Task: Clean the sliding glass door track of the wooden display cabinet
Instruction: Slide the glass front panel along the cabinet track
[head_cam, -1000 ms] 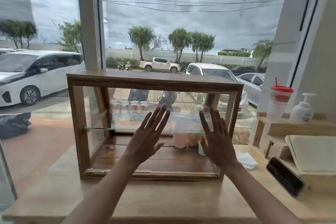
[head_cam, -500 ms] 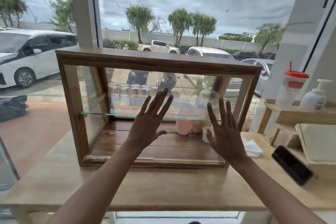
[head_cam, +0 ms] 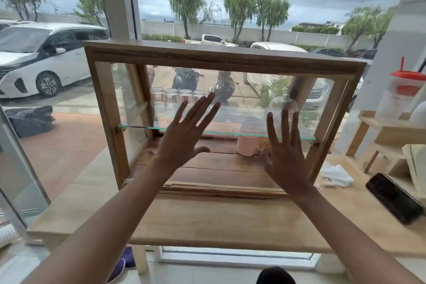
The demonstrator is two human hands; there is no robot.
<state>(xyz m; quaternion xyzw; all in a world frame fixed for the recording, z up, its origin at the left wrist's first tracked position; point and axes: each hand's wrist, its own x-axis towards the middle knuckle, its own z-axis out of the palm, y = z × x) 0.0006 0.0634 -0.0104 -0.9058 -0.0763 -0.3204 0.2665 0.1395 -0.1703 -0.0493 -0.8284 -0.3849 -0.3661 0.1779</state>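
Four clear upturned drinking glasses (head_cam: 177,99) stood in a row just beyond the left hand's (head_cam: 184,137) fingertips. One pink cylindrical cup (head_cam: 247,145) sat left of the right hand (head_cam: 284,159); one black flat phone (head_cam: 394,198) and one crumpled white cloth (head_cam: 337,175) lay to its right.

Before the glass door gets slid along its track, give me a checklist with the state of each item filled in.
1. Both palms flat on the pane: ok. The left hand and right hand are spread open against the front of the display cabinet.
2. Firm grip on the glass edge: not ok. The fingers are splayed, nothing is clasped.
3. Bottom track clear of debris: cannot tell. It looks dark and worn, but grime is not resolvable.
4. Upturned glasses safely behind the pane: ok, on the glass shelf.
5. Cloth at hand: ok. A white cloth lies on the table right of the cabinet.
6. Phone clear of the cabinet: ok.
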